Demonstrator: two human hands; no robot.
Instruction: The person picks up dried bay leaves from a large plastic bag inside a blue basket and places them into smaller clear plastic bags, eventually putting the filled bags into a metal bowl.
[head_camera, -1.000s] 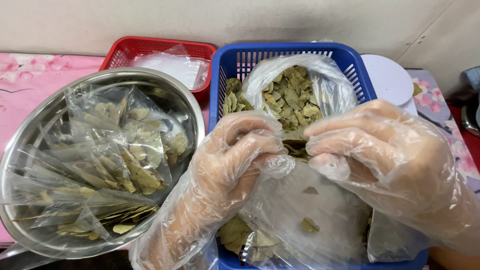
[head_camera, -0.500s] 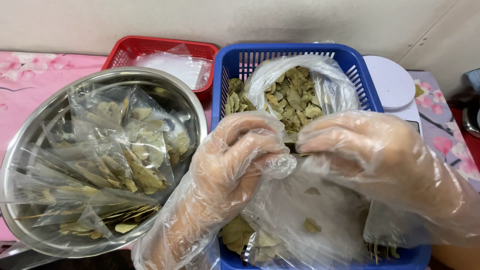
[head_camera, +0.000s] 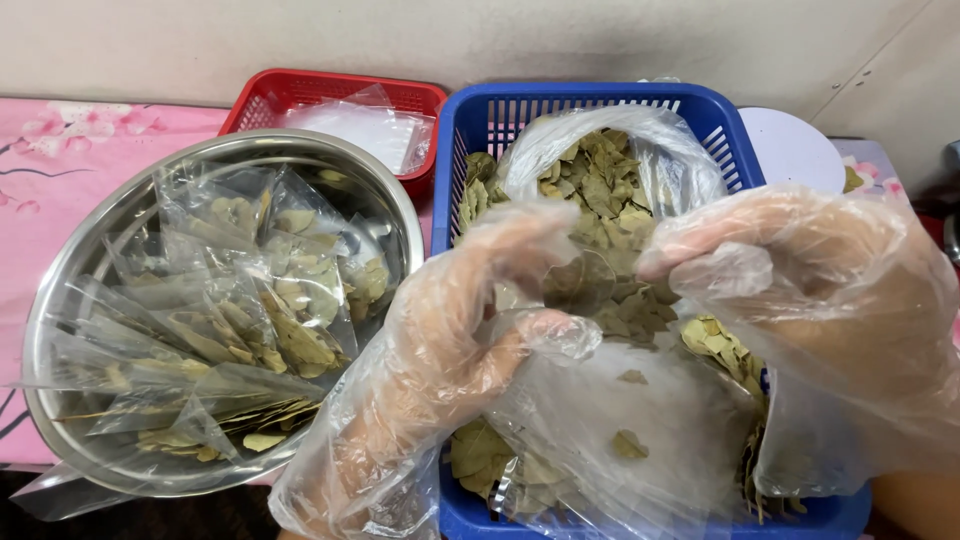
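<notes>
Both my hands wear loose clear plastic gloves and work over a blue basket (head_camera: 480, 115) full of dried green-brown leaves. My left hand (head_camera: 470, 310) pinches the mouth of a small clear plastic bag (head_camera: 620, 450) that holds a few leaves. My right hand (head_camera: 820, 290) is curled at the bag's other side, fingers bent over a bunch of leaves (head_camera: 590, 285); its hold is hidden by the glove. Behind them a large clear bag of loose leaves (head_camera: 600, 175) stands open inside the basket.
A steel bowl (head_camera: 120, 215) at the left holds several small sealed bags of leaves. A red basket (head_camera: 300, 90) with clear empty bags stands at the back. A white round lid or scale (head_camera: 790, 145) sits right of the blue basket. A pink flowered cloth (head_camera: 60, 150) covers the table.
My right hand has shifted a little to the right and lifted; the left hand keeps its pinch on the small bag. The bowl and baskets have not moved.
</notes>
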